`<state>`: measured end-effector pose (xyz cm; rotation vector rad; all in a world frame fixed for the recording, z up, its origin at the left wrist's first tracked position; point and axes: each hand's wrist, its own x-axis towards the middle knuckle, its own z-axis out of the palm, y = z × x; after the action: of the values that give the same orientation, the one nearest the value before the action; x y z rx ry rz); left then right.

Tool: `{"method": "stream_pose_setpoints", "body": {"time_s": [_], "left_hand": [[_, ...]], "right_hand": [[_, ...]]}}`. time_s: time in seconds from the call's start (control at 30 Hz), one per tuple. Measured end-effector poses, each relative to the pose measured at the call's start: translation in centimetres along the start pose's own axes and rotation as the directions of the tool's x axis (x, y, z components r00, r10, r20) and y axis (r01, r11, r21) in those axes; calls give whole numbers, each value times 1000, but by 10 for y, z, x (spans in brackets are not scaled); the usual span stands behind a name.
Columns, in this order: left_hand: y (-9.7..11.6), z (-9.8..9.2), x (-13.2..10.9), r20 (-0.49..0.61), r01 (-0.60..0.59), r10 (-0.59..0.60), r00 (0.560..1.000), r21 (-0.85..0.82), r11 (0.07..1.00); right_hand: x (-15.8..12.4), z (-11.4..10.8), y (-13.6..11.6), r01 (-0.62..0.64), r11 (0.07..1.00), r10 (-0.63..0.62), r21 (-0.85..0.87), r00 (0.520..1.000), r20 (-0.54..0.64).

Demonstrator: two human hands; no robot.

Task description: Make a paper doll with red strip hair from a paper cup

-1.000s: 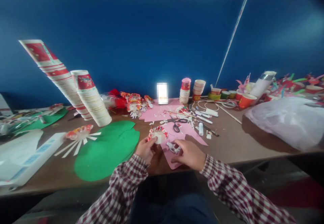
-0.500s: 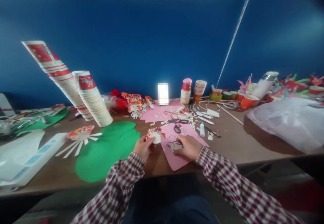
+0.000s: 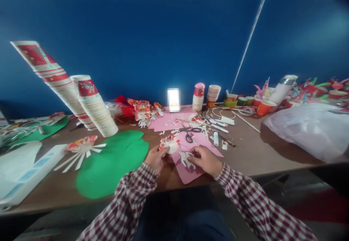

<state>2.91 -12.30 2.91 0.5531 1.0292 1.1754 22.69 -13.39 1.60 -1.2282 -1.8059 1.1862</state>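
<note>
My left hand [image 3: 156,158] pinches the edge of a round paper piece [image 3: 172,147] with a white middle and a ruffled red-and-orange rim. My right hand [image 3: 207,160] holds a white paper cutout figure [image 3: 187,159] between thumb and fingers, just over a pink paper sheet [image 3: 188,177]. The two pieces are close together but look apart. Black-handled scissors [image 3: 189,137] lie on the pink sheet, past my hands. Several finished-looking paper figures [image 3: 143,119] with ruffled orange-red tops stand behind, to the left.
Left of my hands lies a large green paper shape [image 3: 109,172], beside a cut paper cup [image 3: 82,144] with splayed strips. Two tall cup stacks [image 3: 95,106] lean behind. Pens [image 3: 219,127] and paper scraps clutter the right middle; a plastic bag [image 3: 302,132] lies far right.
The cutout in my right hand has turned from lying sideways to hanging more upright, showing more of its shape. My left hand still holds the round piece. The view has shifted slightly.
</note>
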Motion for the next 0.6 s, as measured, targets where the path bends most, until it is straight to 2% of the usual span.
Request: {"method": "stream_pose_setpoints", "body": {"time_s": [0.17,0.4,0.53,0.6], "left_hand": [[-2,3,-5,-12,-3,3,1000,-43,999],[-3,8,-6,-64,-17,13,998,-62,998],[-1,6,-6,-58,-45,41,997,-82,996],[0,5,-6,-75,-71,66,995,-54,996]], "right_hand": [[-1,11,-5,22,1000,-22,16,1000,-5],[-2,22,-13,24,989,-26,144,1000,7],[-3,22,-14,-13,992,13,129,1000,7],[-4,20,-14,-31,998,33,62,999,-29]]}}
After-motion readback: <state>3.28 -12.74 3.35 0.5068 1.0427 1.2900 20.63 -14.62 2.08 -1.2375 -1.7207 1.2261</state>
